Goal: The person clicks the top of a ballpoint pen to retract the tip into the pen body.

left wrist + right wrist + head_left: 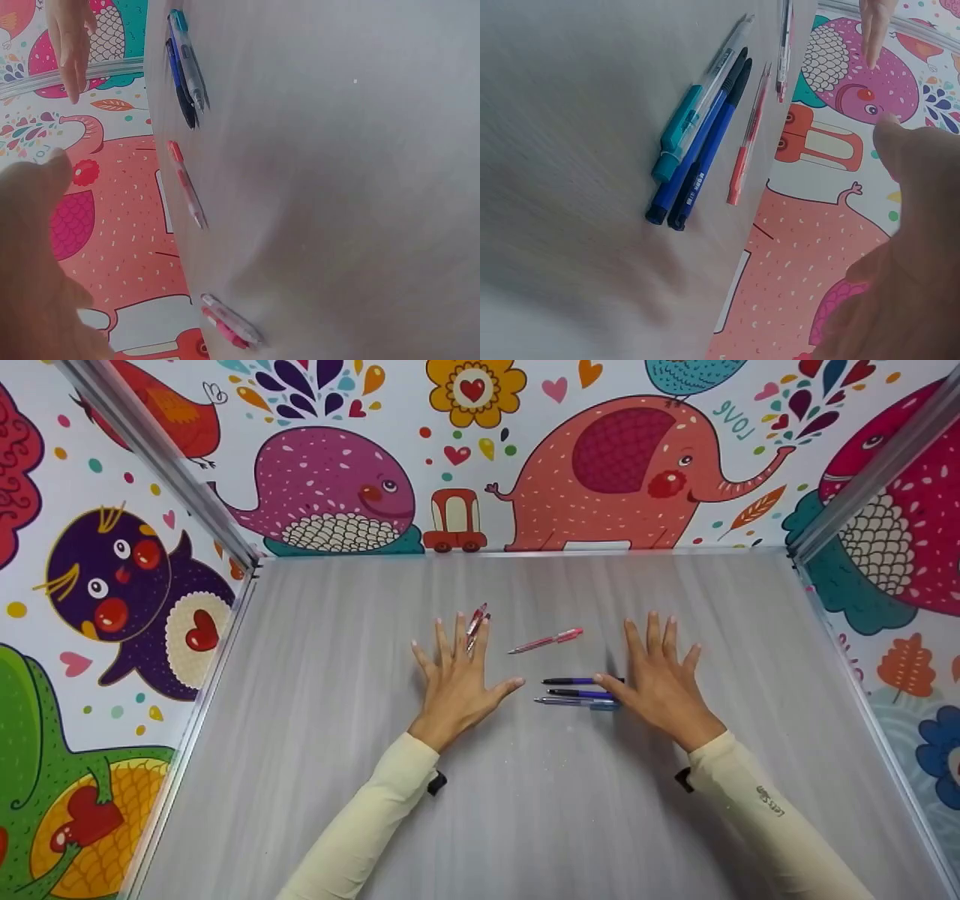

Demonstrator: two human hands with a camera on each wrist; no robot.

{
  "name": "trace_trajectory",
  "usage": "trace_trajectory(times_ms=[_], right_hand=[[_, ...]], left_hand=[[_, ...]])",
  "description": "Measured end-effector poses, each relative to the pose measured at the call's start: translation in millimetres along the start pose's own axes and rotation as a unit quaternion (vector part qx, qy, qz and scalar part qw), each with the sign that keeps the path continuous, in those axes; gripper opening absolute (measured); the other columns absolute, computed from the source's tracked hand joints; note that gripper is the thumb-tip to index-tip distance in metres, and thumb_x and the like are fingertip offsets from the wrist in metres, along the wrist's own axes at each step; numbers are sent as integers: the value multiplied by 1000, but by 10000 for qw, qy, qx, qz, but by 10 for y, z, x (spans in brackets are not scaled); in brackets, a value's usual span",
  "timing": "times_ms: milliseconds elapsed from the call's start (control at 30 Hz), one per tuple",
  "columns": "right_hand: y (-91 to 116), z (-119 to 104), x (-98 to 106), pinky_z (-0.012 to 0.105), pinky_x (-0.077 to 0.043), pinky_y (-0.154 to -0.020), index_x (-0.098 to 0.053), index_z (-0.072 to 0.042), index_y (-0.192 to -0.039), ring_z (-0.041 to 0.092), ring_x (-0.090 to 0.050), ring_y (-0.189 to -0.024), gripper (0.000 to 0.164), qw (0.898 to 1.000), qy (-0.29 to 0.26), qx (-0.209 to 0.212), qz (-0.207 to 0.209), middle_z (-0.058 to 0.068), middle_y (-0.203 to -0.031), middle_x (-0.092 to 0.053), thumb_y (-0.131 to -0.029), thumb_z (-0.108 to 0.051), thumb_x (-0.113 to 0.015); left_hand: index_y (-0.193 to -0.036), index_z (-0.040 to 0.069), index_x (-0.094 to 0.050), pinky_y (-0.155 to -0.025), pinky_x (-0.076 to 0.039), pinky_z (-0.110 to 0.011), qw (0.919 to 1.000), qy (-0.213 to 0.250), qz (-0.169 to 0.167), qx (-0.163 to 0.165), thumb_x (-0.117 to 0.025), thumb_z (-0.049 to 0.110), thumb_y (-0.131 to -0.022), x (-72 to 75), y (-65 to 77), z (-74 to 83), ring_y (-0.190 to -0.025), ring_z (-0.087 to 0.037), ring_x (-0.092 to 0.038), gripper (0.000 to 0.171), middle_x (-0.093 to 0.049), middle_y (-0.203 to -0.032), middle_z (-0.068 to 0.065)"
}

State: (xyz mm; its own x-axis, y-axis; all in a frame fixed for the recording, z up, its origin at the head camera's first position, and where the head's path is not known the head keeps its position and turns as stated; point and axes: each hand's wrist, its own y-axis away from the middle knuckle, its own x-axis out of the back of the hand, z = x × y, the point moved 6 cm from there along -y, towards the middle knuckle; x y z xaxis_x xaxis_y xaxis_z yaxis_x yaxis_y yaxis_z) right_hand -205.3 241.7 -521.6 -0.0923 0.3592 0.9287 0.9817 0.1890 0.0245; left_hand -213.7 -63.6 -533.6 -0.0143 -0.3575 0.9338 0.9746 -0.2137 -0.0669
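My left hand [457, 686] is held with fingers spread over the table, its fingers partly hiding a pair of pens [475, 626], one reddish-pink and one clear-bodied. To the right, my right hand [664, 682] has its fingers spread too, the thumb covering the ends of several pens. Those are two blue pens [705, 161] with dark tips and a clear pen with a teal grip [681, 124], lying side by side. Between the hands a single red pen [547, 642] lies slanted. Neither hand grips anything; both appear raised above the surface in the wrist views.
A grey wood-grain table [525, 825] fills the middle. Walls printed with cartoon animals [615, 480] rise at its back and sides. Metal posts [870, 472] stand at the back corners, and metal strips edge the table.
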Motion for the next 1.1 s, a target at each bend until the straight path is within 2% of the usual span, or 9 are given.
trace_trajectory(times_ms=[167, 333, 500, 633, 767, 933, 1100], right_hand=[[10, -34, 43, 80, -8, -125, -32, -2, -172, 58, -9, -164, 93, 9973, -599, 190, 387, 32, -178, -18, -104, -51, -73], [21, -65, 69, 75, -16, -128, -43, 1, -166, 54, -20, -164, 80, 9906, -994, 448, 827, 30, -172, -37, -105, -39, -76], [57, -73, 64, 75, -22, -126, -49, 3, -161, 51, -30, -161, 73, 9832, -1160, 714, 1211, 29, -165, -49, -103, -30, -80], [91, -78, 37, 76, -29, -123, -54, 6, -156, 51, -38, -157, 68, 9774, -1219, 903, 1471, 30, -158, -55, -101, -24, -82], [121, -81, -2, 75, -35, -119, -57, 7, -152, 52, -44, -152, 64, 9722, -1292, 1021, 1662, 30, -153, -59, -100, -18, -84], [162, -72, -59, 74, -38, -117, -58, 7, -150, 53, -48, -148, 62, 9688, -1319, 1125, 1774, 30, -150, -61, -99, -15, -84], [187, -51, -96, 72, -39, -117, -59, 7, -149, 52, -50, -146, 60, 9675, -1307, 1191, 1806, 29, -149, -63, -99, -15, -84]], left_hand=[[-176, 13, -25, -119, 2, -88, 9994, 231, -31, -237, -57, 82, -96, -24, 4, 36, -167, -54, -4, 110, -12, -183, -20], [-174, 10, -31, -123, -10, -83, 9985, 357, -18, -425, -58, 75, -101, -46, 15, 63, -165, -50, -23, 102, -30, -179, -20], [-168, 5, -41, -123, -23, -80, 9963, 402, 149, -743, -61, 66, -105, -59, 38, 105, -157, -47, -42, 90, -49, -166, -25], [-164, 3, -47, -121, -30, -78, 9948, 344, 257, -921, -62, 63, -106, -84, 59, 135, -151, -46, -50, 85, -56, -160, -23], [-160, 3, -51, -122, -33, -75, 9940, 239, 364, -1003, -62, 63, -106, -113, 79, 154, -148, -43, -52, 82, -59, -156, -20], [-154, 1, -58, -122, -38, -68, 9900, 153, 645, -1241, -65, 59, -106, -136, 118, 201, -143, -41, -56, 75, -65, -149, -19], [-147, 2, -65, -121, -43, -57, 9826, 167, 1035, -1531, -72, 54, -104, -139, 149, 249, -136, -37, -61, 68, -70, -140, -16]])
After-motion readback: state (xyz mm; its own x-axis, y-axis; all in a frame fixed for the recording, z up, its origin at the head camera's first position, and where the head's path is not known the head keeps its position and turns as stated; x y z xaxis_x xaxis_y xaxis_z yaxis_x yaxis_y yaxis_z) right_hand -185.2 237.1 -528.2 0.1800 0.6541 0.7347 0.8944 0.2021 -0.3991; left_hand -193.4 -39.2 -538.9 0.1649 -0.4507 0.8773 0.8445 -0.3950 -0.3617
